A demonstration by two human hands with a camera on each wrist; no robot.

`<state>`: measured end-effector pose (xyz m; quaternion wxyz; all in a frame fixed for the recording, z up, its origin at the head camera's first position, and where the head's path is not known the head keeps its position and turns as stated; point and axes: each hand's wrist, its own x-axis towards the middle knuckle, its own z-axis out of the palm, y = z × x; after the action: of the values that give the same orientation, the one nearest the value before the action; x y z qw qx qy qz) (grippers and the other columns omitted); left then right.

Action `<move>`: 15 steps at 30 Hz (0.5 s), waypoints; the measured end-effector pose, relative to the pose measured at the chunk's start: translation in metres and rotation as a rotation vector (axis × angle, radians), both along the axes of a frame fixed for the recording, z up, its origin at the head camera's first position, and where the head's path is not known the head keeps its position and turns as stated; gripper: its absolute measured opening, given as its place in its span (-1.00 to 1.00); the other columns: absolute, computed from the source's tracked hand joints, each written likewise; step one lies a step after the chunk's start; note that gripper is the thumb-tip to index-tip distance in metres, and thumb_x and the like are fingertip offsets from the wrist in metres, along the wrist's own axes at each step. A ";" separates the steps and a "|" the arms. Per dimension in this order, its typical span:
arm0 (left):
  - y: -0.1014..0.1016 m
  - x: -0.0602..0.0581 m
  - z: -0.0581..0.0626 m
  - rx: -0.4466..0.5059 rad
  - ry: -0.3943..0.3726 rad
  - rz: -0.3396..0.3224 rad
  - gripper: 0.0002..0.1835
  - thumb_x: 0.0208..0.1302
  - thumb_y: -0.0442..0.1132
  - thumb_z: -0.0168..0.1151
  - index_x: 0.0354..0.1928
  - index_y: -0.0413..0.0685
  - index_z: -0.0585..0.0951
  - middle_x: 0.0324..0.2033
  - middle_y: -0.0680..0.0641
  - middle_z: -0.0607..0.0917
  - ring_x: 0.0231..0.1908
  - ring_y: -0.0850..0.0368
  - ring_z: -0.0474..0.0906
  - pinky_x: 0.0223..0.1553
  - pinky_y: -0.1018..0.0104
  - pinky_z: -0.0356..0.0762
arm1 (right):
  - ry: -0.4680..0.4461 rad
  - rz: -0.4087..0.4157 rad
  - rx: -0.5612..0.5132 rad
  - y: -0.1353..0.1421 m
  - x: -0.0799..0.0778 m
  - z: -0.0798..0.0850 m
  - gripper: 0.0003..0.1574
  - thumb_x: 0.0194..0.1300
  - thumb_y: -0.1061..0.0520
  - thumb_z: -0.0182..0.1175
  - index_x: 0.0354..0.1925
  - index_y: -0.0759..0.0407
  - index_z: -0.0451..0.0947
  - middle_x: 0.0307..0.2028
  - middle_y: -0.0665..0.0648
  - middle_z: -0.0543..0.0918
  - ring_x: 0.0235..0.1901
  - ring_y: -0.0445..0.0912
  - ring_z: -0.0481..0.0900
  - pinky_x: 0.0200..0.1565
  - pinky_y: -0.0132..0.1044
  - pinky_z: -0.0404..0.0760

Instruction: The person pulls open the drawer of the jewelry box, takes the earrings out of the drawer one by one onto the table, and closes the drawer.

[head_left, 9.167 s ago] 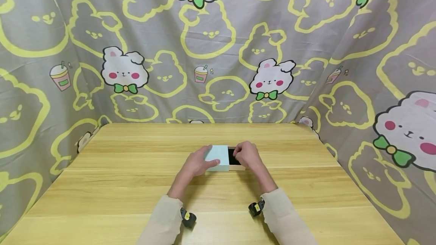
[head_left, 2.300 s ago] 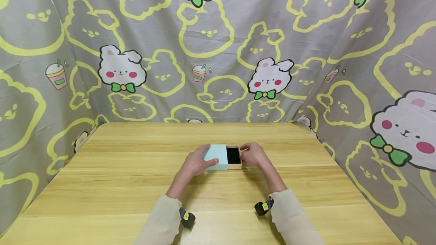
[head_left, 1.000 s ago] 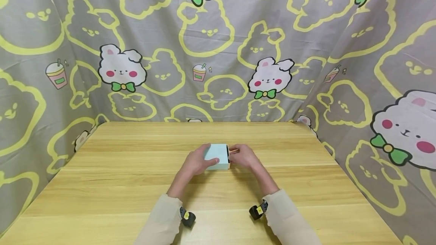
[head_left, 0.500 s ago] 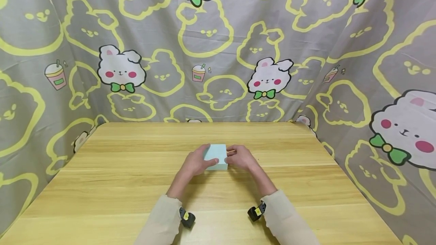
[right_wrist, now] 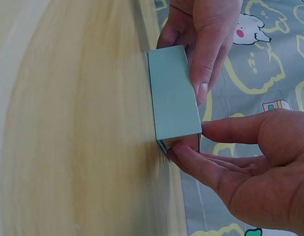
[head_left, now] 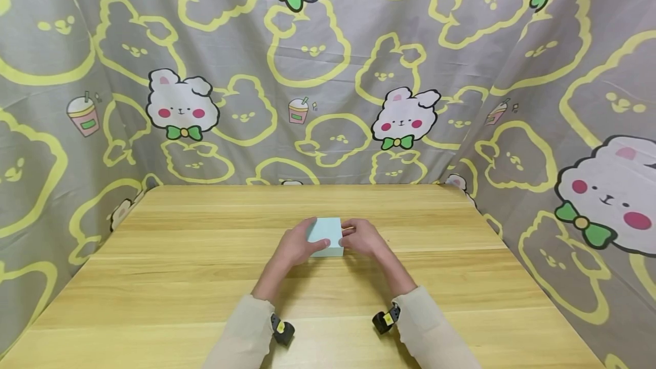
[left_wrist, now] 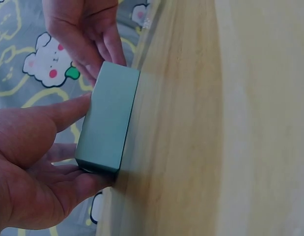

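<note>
A pale blue sliding drawer box (head_left: 328,232) lies on the wooden table, its inner tray inside the sleeve. My left hand (head_left: 297,242) grips the left part of the box, thumb across the top and fingers round the far side. At the right end, my right hand (head_left: 363,238) touches the box with extended fingers and thumb. In the right wrist view, the fingertips (right_wrist: 183,151) press on the peach tray end, and the thumb is at the sleeve's corner. The left wrist view shows the box's plain front face (left_wrist: 108,118). The inside of the tray is hidden.
The wooden table (head_left: 205,278) extends around both hands. A grey curtain (head_left: 328,90) with cartoon rabbits hangs behind it and along both sides. Both sleeved wrists carry small black cameras, one on the left wrist (head_left: 283,330).
The tray, earlier pulled out to the right with its black inside showing, has slid left into the sleeve under my right hand. My left hand has kept its grip on the box.
</note>
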<state>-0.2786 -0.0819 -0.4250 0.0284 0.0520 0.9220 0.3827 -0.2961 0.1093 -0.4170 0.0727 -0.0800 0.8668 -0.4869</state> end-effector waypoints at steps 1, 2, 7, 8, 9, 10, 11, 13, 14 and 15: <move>0.000 0.000 0.000 0.002 0.003 0.001 -0.19 0.30 0.07 0.39 0.48 -0.11 0.35 0.41 -0.27 0.44 0.38 -0.28 0.39 0.34 -0.18 0.40 | -0.002 0.001 0.002 0.000 0.000 0.000 -0.40 0.17 0.37 0.30 0.20 0.50 0.50 0.03 0.45 0.70 0.02 0.20 0.73 -0.03 -0.13 0.74; 0.001 0.000 0.000 0.004 0.007 0.001 -0.19 0.30 0.07 0.40 0.48 -0.12 0.35 0.41 -0.28 0.45 0.38 -0.28 0.39 0.34 -0.18 0.40 | -0.004 0.002 0.003 0.001 0.000 0.001 -0.40 0.17 0.37 0.30 0.20 0.50 0.50 0.03 0.45 0.69 0.02 0.20 0.72 -0.03 -0.13 0.74; 0.003 -0.002 -0.002 0.005 0.026 -0.004 -0.19 0.29 0.07 0.40 0.47 -0.15 0.36 0.38 -0.30 0.47 0.34 -0.27 0.43 0.30 -0.16 0.44 | -0.013 -0.004 0.013 0.002 0.000 0.003 -0.39 0.16 0.36 0.31 0.20 0.49 0.51 0.03 0.44 0.69 0.01 0.19 0.73 -0.04 -0.13 0.74; 0.003 -0.002 -0.003 0.002 0.029 -0.004 -0.19 0.29 0.07 0.40 0.47 -0.15 0.36 0.38 -0.30 0.47 0.32 -0.26 0.45 0.29 -0.16 0.45 | -0.012 -0.004 0.015 0.003 0.000 0.003 -0.39 0.16 0.36 0.31 0.20 0.49 0.50 0.03 0.44 0.70 0.00 0.19 0.73 -0.04 -0.13 0.74; 0.003 -0.002 -0.003 0.002 0.030 -0.003 -0.18 0.29 0.07 0.40 0.47 -0.15 0.36 0.38 -0.30 0.47 0.31 -0.25 0.46 0.28 -0.15 0.46 | -0.013 -0.005 0.015 0.003 0.000 0.003 -0.39 0.16 0.36 0.31 0.20 0.49 0.50 0.03 0.44 0.70 0.00 0.19 0.73 -0.04 -0.14 0.74; 0.003 -0.002 -0.003 0.002 0.031 -0.001 -0.18 0.29 0.08 0.40 0.47 -0.15 0.36 0.38 -0.31 0.48 0.30 -0.24 0.47 0.27 -0.15 0.47 | -0.015 -0.003 0.013 0.003 0.000 0.004 -0.39 0.16 0.36 0.31 0.20 0.49 0.50 0.03 0.44 0.70 0.00 0.19 0.73 -0.04 -0.14 0.74; 0.003 -0.002 -0.004 0.004 0.030 0.001 -0.18 0.29 0.08 0.40 0.47 -0.15 0.36 0.38 -0.31 0.48 0.30 -0.24 0.48 0.26 -0.15 0.47 | -0.016 -0.003 0.014 0.003 0.000 0.003 -0.39 0.16 0.36 0.31 0.20 0.49 0.50 0.03 0.44 0.70 -0.01 0.18 0.73 -0.04 -0.14 0.74; 0.003 -0.001 -0.004 0.005 0.026 0.003 -0.18 0.29 0.08 0.40 0.47 -0.14 0.36 0.38 -0.31 0.47 0.30 -0.23 0.48 0.26 -0.14 0.47 | -0.024 -0.008 0.009 0.003 0.000 0.003 -0.39 0.17 0.37 0.31 0.21 0.49 0.50 0.03 0.43 0.70 -0.02 0.18 0.73 -0.04 -0.14 0.74; 0.004 -0.001 -0.004 0.006 0.021 0.005 -0.18 0.29 0.08 0.40 0.48 -0.14 0.35 0.38 -0.31 0.47 0.30 -0.23 0.47 0.26 -0.14 0.48 | -0.030 -0.009 0.005 0.003 0.000 0.003 -0.39 0.17 0.37 0.31 0.21 0.48 0.50 0.03 0.43 0.70 -0.02 0.17 0.74 -0.04 -0.14 0.74; 0.004 -0.001 -0.004 0.007 0.017 0.004 -0.18 0.30 0.08 0.39 0.48 -0.14 0.35 0.39 -0.31 0.46 0.31 -0.24 0.47 0.26 -0.15 0.47 | -0.037 -0.012 0.000 0.003 0.000 0.003 -0.38 0.18 0.37 0.31 0.22 0.48 0.49 0.03 0.42 0.70 -0.02 0.17 0.73 -0.04 -0.14 0.74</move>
<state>-0.2795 -0.0783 -0.4292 0.0196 0.0533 0.9210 0.3854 -0.2956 0.1121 -0.4142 0.0860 -0.0660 0.8656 -0.4889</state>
